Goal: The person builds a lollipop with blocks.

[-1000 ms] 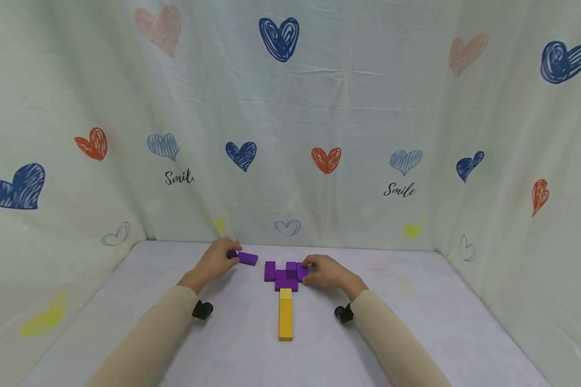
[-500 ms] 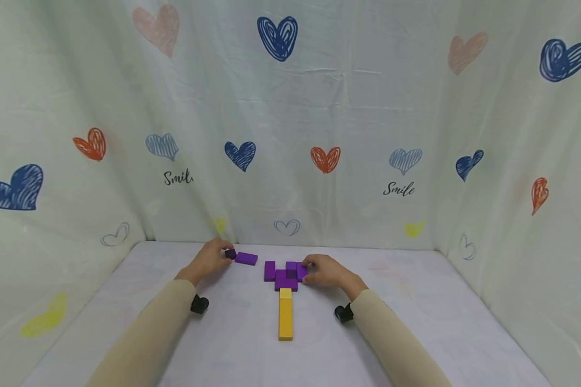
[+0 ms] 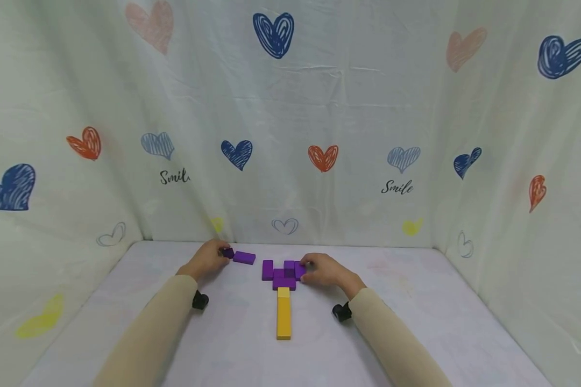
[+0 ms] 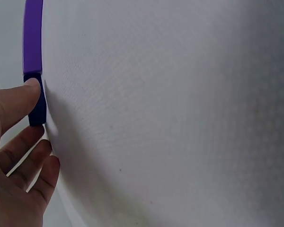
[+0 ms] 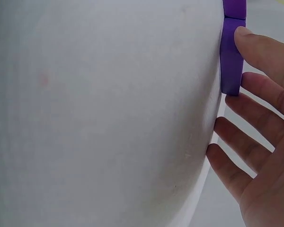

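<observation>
My left hand [image 3: 206, 260] is at the far left of the blocks, its thumb and fingers pinching a small dark purple block [image 4: 38, 104]. End to end with that piece lies a longer purple block [image 3: 244, 258]. To the right, several purple blocks form a cluster; one upright-looking block [image 3: 268, 270] marks its left side and a wide block [image 3: 284, 284] its near side. My right hand [image 3: 321, 270] holds the cluster's rightmost purple block [image 5: 232, 61], thumb on its face. Fingers partly cover this block in the head view.
A long yellow block [image 3: 283, 320] runs from the cluster toward me, with a shorter yellow piece [image 3: 283, 293] at its far end. The white table [image 3: 252, 349] ends at a curtain [image 3: 353, 118] printed with hearts. Black wrist cameras sit under both sleeves.
My left hand has drawn slightly left, and the dark block and longer purple block have shifted a little left too. My right hand stays at its block. The head view has tilted slightly.
</observation>
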{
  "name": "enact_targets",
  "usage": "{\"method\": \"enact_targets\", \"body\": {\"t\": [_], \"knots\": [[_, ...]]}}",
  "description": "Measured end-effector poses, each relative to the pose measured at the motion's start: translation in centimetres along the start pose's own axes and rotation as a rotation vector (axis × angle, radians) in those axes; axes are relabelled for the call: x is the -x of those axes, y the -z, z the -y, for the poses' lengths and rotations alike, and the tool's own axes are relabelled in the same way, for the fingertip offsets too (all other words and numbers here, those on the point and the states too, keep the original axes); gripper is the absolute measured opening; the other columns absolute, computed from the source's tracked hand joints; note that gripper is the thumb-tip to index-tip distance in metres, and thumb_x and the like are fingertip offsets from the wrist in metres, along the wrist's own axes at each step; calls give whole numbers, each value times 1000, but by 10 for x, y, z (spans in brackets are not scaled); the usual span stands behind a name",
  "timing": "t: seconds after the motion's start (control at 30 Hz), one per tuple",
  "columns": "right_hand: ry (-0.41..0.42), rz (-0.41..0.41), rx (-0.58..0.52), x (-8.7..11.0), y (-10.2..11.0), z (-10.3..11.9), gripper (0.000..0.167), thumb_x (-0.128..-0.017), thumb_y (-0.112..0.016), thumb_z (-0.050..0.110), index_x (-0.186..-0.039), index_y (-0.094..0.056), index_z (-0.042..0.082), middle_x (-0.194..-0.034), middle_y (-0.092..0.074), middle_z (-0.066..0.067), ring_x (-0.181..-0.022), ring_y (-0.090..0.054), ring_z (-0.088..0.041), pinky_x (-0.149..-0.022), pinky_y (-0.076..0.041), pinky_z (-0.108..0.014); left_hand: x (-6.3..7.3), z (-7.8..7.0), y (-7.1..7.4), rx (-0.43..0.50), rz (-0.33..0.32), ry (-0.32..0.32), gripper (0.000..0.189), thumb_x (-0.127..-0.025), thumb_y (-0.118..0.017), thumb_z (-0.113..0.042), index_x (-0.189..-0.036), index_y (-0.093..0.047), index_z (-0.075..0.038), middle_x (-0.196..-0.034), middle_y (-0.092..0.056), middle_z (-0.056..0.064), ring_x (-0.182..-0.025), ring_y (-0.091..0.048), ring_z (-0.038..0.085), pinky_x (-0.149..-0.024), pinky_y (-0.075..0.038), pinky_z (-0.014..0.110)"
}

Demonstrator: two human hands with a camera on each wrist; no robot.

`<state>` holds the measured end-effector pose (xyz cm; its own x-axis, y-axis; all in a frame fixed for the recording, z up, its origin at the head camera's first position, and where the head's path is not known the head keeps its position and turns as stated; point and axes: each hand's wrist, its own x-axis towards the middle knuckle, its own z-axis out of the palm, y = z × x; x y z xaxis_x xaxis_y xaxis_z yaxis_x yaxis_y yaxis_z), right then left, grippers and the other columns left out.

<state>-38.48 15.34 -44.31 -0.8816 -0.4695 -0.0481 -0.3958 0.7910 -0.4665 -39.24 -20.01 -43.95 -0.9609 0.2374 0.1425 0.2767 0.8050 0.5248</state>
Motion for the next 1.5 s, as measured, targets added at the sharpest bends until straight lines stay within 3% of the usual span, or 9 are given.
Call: {"method": "enact_targets", "body": {"t": [0.23,0.33,0.67,1.03,1.37,1.5], "knots": [[-9,5,0,2,3,6,38,-84,-73,29,-119,-63,17,-126,-59,-4,-119,-51,-25,-104,-38,-46,-2,2,-2,26,26,81,41,-86,-66,-6,-125,-57,6,-115,-61,22,-107,-56,35,-95,-43,50],[-15,9,1,2,3,5,38,-85,-72,30,-120,-63,18,-127,-58,-3,-119,-51,-24,-104,-38,-45,-3,2,-2,26,26,86,40,-86,-66,-5,-124,-58,6,-115,-61,23,-109,-56,36,-96,-43,50],[-17,13,-5,3,3,6,39,-84,-73,29,-120,-63,17,-127,-58,-3,-119,-51,-24,-104,-39,-46,-4,2,-1,-1,33,81,37,-87,-64,-4,-123,-59,5,-121,-58,25,-114,-53,39,-98,-41,52],[-17,13,-7,1,3,4,39,-85,-72,31,-120,-63,19,-128,-58,-2,-120,-50,-23,-104,-38,-45,2,1,2,-12,11,31,34,-83,-65,0,-116,-62,6,-108,-62,22,-102,-57,36,-93,-44,52],[-16,13,-8,3,4,7,39,-85,-72,29,-120,-63,18,-127,-58,-3,-119,-50,-24,-104,-38,-45,9,-2,7,27,-4,51,37,-86,-61,-1,-123,-58,4,-117,-55,25,-107,-53,39,-93,-43,53],[-14,11,-9,3,4,6,38,-85,-72,29,-120,-63,18,-126,-58,-3,-118,-51,-24,-104,-38,-45,8,-7,6,31,-20,4,36,-87,-61,-3,-123,-58,3,-119,-56,23,-107,-54,38,-93,-44,52]]}}
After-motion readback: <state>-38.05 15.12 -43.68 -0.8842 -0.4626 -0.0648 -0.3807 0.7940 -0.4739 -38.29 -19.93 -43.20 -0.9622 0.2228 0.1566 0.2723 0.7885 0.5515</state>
